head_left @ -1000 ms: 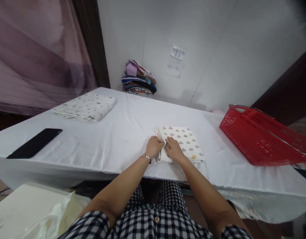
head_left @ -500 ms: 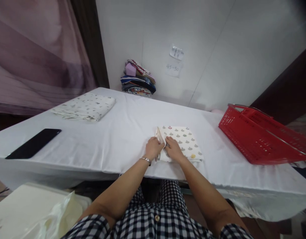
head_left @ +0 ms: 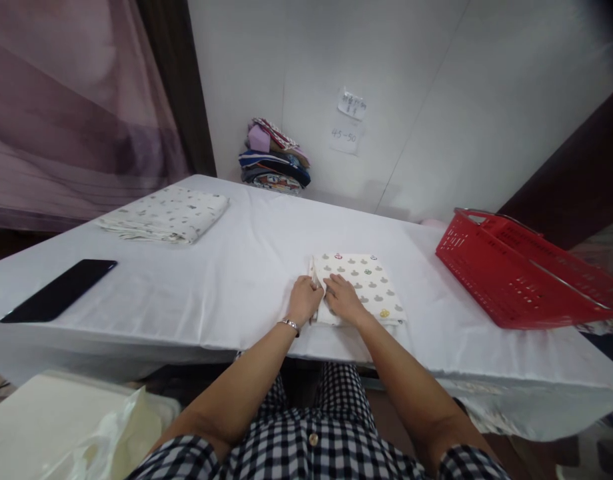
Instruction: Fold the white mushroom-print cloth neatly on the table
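Your left hand point(head_left: 304, 298) pinches the folded cloth point(head_left: 362, 285) at its left edge; your right hand point(head_left: 342, 298) presses flat on it, grip released. A red basket point(head_left: 526, 277) sits toward the table's point(head_left: 246, 267) right end, a phone point(head_left: 59, 290) at the left.

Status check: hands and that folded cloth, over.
Left hand pinching the folded cloth's left edge. Right hand flat on top of it. Red basket apart on the right; nothing in the way.

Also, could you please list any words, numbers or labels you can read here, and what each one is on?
"45-50": handwritten on the lower paper note taped to the wall.
Upper paper note: handwriting too small and blurred to read.
Folded patterned cloth under the hands: printed shapes only, no text.
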`<state>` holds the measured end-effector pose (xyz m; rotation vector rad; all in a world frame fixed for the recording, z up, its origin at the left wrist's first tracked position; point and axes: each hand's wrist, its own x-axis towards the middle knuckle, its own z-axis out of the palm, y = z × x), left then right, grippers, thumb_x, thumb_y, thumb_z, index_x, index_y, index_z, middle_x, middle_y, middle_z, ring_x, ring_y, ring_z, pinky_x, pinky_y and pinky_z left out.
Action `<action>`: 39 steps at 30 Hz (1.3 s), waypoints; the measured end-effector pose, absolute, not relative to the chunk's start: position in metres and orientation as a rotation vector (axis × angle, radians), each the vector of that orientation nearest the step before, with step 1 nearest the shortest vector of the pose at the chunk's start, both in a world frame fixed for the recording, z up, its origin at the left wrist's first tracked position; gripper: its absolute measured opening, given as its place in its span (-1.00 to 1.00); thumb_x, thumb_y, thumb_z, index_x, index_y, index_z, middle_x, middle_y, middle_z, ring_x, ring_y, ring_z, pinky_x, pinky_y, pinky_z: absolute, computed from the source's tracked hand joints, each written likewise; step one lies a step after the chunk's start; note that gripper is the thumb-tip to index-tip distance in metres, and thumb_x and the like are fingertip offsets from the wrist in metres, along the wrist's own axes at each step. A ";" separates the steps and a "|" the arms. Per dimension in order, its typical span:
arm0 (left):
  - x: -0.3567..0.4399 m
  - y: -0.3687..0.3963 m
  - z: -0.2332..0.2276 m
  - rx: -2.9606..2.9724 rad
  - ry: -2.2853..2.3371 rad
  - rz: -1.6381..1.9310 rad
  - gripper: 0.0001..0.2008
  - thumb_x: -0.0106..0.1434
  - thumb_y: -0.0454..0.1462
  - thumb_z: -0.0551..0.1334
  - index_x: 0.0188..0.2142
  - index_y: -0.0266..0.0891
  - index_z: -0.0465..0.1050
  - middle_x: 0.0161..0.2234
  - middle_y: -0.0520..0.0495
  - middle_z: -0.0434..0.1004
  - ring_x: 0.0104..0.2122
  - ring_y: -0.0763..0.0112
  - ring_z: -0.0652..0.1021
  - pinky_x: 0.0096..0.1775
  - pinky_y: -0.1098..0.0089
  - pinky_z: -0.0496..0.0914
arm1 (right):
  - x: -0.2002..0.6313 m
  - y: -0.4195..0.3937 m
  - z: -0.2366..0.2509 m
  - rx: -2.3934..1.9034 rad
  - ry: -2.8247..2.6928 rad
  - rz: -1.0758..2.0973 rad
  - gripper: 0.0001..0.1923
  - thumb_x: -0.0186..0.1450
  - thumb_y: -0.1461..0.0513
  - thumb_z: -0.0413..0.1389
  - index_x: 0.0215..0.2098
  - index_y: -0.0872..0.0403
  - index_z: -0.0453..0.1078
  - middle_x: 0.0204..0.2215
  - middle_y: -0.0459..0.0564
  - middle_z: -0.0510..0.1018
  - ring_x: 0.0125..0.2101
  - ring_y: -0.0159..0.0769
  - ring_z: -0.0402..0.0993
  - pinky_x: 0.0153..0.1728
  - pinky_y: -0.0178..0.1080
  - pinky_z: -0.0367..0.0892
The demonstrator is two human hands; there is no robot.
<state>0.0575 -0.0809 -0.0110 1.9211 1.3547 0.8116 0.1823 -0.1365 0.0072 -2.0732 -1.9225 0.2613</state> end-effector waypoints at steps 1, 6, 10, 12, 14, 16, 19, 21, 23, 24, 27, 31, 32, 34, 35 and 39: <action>0.057 -0.081 -0.010 1.926 1.360 0.791 -0.91 0.03 -0.33 0.17 -0.58 -0.22 0.35 -0.19 -0.11 0.45 -0.21 0.36 0.46 -0.13 0.39 0.29 | 0.182 -0.136 0.008 -2.067 -1.915 0.271 -0.57 0.29 0.27 -0.11 0.12 0.03 0.26 0.18 0.06 0.23 0.20 -0.16 0.03 0.14 -0.05 0.01; 0.061 -0.074 -0.007 1.963 1.346 0.751 -0.89 0.05 -0.29 0.15 -0.54 -0.24 0.40 -0.17 -0.15 0.45 -0.16 0.33 0.45 -0.14 0.40 0.26 | 0.175 -0.137 0.011 -2.080 -1.951 0.253 -0.55 0.32 0.28 -0.18 0.16 0.03 0.19 0.22 0.08 0.16 0.23 -0.11 -0.02 0.12 0.06 -0.03; 0.067 -0.067 -0.007 1.982 1.357 0.758 -0.89 0.05 -0.30 0.13 -0.54 -0.24 0.39 -0.20 -0.15 0.46 -0.17 0.34 0.44 -0.15 0.40 0.26 | 0.171 -0.136 0.014 -2.122 -1.957 0.243 -0.55 0.32 0.28 -0.19 0.16 0.06 0.17 0.22 0.12 0.15 0.23 -0.06 -0.04 0.11 0.14 -0.06; 0.069 -0.066 -0.008 1.972 1.374 0.772 -0.89 0.06 -0.30 0.12 -0.54 -0.24 0.37 -0.26 -0.14 0.45 -0.22 0.34 0.45 -0.18 0.39 0.27 | 0.172 -0.133 0.017 -2.118 -1.947 0.275 -0.57 0.30 0.29 -0.18 0.11 0.05 0.22 0.18 0.10 0.22 0.19 -0.11 0.04 0.09 0.08 0.00; 0.070 -0.068 -0.010 1.949 1.407 0.794 -0.90 0.07 -0.29 0.12 -0.53 -0.24 0.36 -0.30 -0.12 0.45 -0.26 0.35 0.45 -0.22 0.39 0.28 | 0.174 -0.130 0.019 -2.099 -1.935 0.283 -0.59 0.28 0.31 -0.17 0.06 0.03 0.25 0.12 0.07 0.30 0.14 -0.18 0.13 0.08 0.01 0.05; 0.069 -0.070 -0.011 1.920 1.441 0.819 -0.92 0.07 -0.29 0.13 -0.52 -0.22 0.34 -0.32 -0.10 0.44 -0.29 0.37 0.44 -0.23 0.39 0.28 | 0.174 -0.127 0.017 -2.105 -1.923 0.238 -0.58 0.27 0.32 -0.16 0.07 0.03 0.24 0.14 0.05 0.29 0.15 -0.20 0.12 0.10 -0.01 0.02; 0.069 -0.072 -0.014 1.885 1.445 0.857 -0.93 0.07 -0.29 0.13 -0.52 -0.21 0.32 -0.30 -0.09 0.44 -0.29 0.38 0.44 -0.20 0.39 0.29 | 0.172 -0.127 0.010 -2.158 -1.921 0.167 -0.55 0.30 0.30 -0.17 0.15 0.05 0.17 0.24 0.07 0.13 0.23 -0.15 -0.03 0.15 0.04 -0.11; 0.070 -0.071 -0.014 1.884 1.427 0.873 -0.92 0.08 -0.29 0.13 -0.52 -0.21 0.33 -0.29 -0.09 0.44 -0.28 0.37 0.44 -0.19 0.38 0.28 | 0.169 -0.128 0.006 -2.180 -1.921 0.161 -0.53 0.32 0.28 -0.19 0.18 0.06 0.14 0.26 0.08 0.09 0.24 -0.12 -0.07 0.16 0.07 -0.15; 0.072 -0.067 -0.014 1.900 1.407 0.873 -0.90 0.09 -0.28 0.13 -0.53 -0.21 0.33 -0.27 -0.09 0.45 -0.25 0.36 0.44 -0.17 0.38 0.28 | 0.168 -0.128 0.004 -2.190 -1.909 0.171 -0.52 0.33 0.27 -0.20 0.20 0.07 0.12 0.26 0.09 0.09 0.25 -0.11 -0.07 0.16 0.08 -0.15; 0.073 -0.065 -0.013 1.906 1.404 0.865 -0.88 0.10 -0.28 0.13 -0.54 -0.21 0.33 -0.26 -0.10 0.45 -0.24 0.35 0.44 -0.16 0.38 0.28 | 0.168 -0.128 0.004 -2.190 -1.902 0.175 -0.52 0.33 0.27 -0.20 0.21 0.07 0.12 0.26 0.09 0.09 0.25 -0.11 -0.08 0.16 0.09 -0.15; 0.077 -0.060 -0.012 1.906 1.415 0.833 -0.86 0.11 -0.28 0.13 -0.55 -0.21 0.32 -0.22 -0.10 0.45 -0.21 0.34 0.44 -0.16 0.38 0.27 | 0.171 -0.124 0.007 -2.180 -1.881 0.215 -0.54 0.32 0.26 -0.19 0.18 0.06 0.16 0.25 0.07 0.11 0.24 -0.11 -0.05 0.16 0.09 -0.13; 0.078 -0.059 -0.012 1.920 1.461 0.807 -0.86 0.13 -0.28 0.10 -0.54 -0.21 0.29 -0.30 -0.11 0.43 -0.24 0.33 0.43 -0.21 0.37 0.27 | 0.179 -0.112 0.013 -2.080 -1.806 0.290 -0.55 0.29 0.30 -0.18 0.11 0.01 0.26 0.13 -0.03 0.32 0.14 -0.26 0.17 0.12 -0.16 0.06; 0.078 -0.060 -0.013 1.924 1.472 0.808 -0.87 0.14 -0.28 0.10 -0.53 -0.21 0.29 -0.31 -0.10 0.42 -0.25 0.33 0.43 -0.21 0.36 0.27 | 0.179 -0.109 0.013 -2.045 -1.792 0.279 -0.55 0.30 0.30 -0.18 0.11 0.01 0.26 0.11 -0.04 0.35 0.12 -0.29 0.20 0.10 -0.20 0.09; 0.077 -0.061 -0.013 1.922 1.487 0.820 -0.86 0.16 -0.29 0.08 -0.52 -0.20 0.28 -0.32 -0.10 0.41 -0.25 0.33 0.42 -0.21 0.36 0.27 | 0.179 -0.105 0.012 -2.012 -1.773 0.238 -0.57 0.33 0.27 -0.19 0.11 0.01 0.27 0.11 -0.03 0.35 0.12 -0.30 0.19 0.12 -0.20 0.06; 0.077 -0.062 -0.014 1.916 1.492 0.826 -0.86 0.17 -0.29 0.08 -0.51 -0.20 0.28 -0.33 -0.09 0.41 -0.25 0.34 0.42 -0.20 0.37 0.27 | 0.178 -0.104 0.010 -2.012 -1.772 0.225 -0.58 0.34 0.26 -0.19 0.10 0.00 0.28 0.12 -0.03 0.33 0.14 -0.30 0.17 0.14 -0.17 0.03; 0.076 -0.062 -0.015 1.886 1.470 0.852 -0.85 0.19 -0.30 0.07 -0.51 -0.21 0.29 -0.34 -0.09 0.40 -0.25 0.35 0.42 -0.18 0.37 0.28 | 0.175 -0.106 0.003 -2.031 -1.775 0.215 -0.60 0.38 0.20 -0.21 0.06 -0.02 0.34 0.15 -0.01 0.30 0.18 -0.26 0.11 0.17 -0.08 -0.04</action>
